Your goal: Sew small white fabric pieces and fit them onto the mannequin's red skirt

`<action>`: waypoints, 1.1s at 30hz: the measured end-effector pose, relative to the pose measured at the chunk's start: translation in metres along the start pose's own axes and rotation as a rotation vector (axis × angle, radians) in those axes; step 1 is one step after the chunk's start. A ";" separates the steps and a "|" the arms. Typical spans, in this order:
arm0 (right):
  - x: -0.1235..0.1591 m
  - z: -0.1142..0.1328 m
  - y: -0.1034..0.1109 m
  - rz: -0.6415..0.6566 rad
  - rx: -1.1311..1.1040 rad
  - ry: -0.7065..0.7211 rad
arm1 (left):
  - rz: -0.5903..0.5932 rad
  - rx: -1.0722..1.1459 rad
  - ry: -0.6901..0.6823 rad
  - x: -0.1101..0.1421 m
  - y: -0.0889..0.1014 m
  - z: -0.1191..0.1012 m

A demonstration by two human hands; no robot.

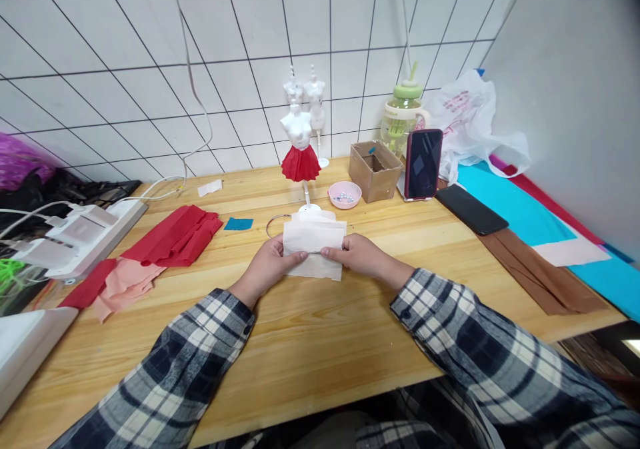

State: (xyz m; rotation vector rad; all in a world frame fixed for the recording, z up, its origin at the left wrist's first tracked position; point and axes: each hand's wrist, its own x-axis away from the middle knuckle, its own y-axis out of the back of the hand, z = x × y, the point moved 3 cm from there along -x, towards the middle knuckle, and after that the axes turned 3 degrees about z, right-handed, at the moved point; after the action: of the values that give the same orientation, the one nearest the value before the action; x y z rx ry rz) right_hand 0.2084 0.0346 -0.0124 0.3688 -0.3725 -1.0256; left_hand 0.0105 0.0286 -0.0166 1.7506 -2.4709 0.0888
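Between my two hands is a whitish piece of crepe paper [314, 234], held by its left and right sides with a crosswise fold or overlap at thumb height. My left hand [267, 262] pinches the left side, thumb on top and fingers hidden behind. On the right side, my right hand [363, 257] grips it the same way. A thin ring [273, 220] shows partly beside my left hand. Just beyond the paper stands a small white mannequin [297, 129] wearing a red pleated skirt [301, 164].
Red crepe paper [175, 239] and a blue scrap [239, 224] lie to the left, near a power strip [95, 236]. Behind are a pink bowl [345, 196], a cardboard box [375, 172], a propped phone [423, 166] and a green-lidded bottle [406, 112]. Brown paper [540, 269] lies right.
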 end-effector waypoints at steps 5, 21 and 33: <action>0.001 0.002 0.000 -0.004 0.039 0.006 | -0.006 -0.038 -0.009 0.000 0.000 -0.001; 0.002 0.008 -0.006 -0.037 0.142 -0.030 | -0.013 -0.095 -0.021 -0.002 -0.003 0.001; 0.001 0.005 -0.005 -0.056 0.134 -0.010 | -0.013 -0.094 -0.031 -0.001 -0.003 -0.001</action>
State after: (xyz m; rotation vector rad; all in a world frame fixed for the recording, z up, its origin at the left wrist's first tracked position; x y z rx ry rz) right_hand 0.2030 0.0306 -0.0097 0.4967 -0.4434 -1.0604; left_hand 0.0143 0.0289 -0.0162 1.7425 -2.4420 -0.0546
